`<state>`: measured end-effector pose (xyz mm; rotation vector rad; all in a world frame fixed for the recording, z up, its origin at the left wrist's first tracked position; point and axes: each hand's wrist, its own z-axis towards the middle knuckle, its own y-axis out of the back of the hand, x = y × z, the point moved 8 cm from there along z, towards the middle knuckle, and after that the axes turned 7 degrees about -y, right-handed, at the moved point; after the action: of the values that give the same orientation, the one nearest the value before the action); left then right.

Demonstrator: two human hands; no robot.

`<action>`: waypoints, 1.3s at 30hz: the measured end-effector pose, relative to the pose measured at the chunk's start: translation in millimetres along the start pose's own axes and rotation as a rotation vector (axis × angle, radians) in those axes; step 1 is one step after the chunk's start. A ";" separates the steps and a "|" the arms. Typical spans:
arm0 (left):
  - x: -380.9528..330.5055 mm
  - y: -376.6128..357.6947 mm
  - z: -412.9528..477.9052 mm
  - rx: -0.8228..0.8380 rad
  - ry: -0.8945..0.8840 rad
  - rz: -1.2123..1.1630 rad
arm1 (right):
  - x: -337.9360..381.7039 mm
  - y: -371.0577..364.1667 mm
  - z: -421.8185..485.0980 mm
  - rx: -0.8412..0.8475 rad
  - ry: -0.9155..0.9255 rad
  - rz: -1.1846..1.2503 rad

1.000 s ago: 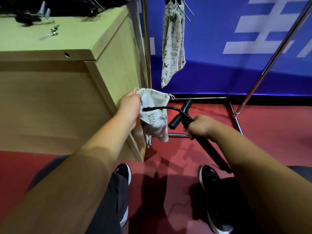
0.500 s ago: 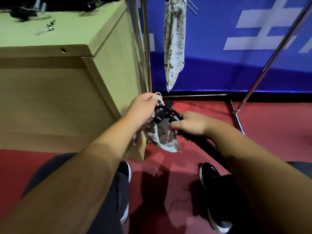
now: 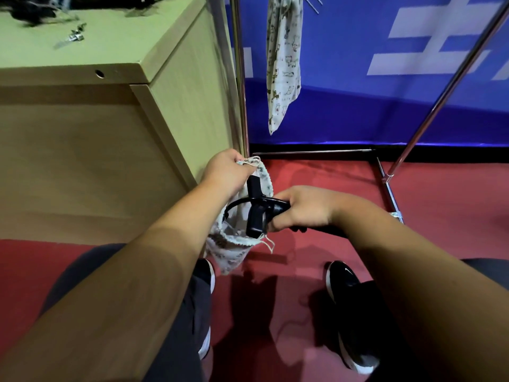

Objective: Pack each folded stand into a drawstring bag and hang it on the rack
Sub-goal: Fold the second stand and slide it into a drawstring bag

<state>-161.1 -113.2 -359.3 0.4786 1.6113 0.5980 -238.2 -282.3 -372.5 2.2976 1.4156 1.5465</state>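
One head-worn wide-angle view, forward and steeply down, close above left hand (image 3: 225,172) and right hand (image 3: 303,208), rack (image 3: 239,78) beyond.

Red floor (image 3: 440,202), blue wall (image 3: 358,111), wooden cabinet (image 3: 82,161)

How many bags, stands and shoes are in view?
Bags: 2 (held bag, hanging bag)
Stands: 1 (black stand)
Shoes: 2 (left shoe, right shoe)
Total: 5
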 end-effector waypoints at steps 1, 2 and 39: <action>-0.4 -0.5 -0.5 0.009 -0.005 0.010 | -0.7 -0.5 0.9 0.004 -0.013 -0.010; -1.8 -2.0 -1.3 0.023 -0.017 0.011 | -2.6 -0.2 2.3 0.001 -0.036 -0.025; -38.4 -28.6 -47.2 0.423 -0.332 -0.137 | -24.7 4.7 45.6 -0.092 -0.283 0.956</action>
<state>-202.1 -164.2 -344.0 0.7308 1.4329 0.0617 -203.3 -282.4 -411.1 3.1455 0.1246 1.2368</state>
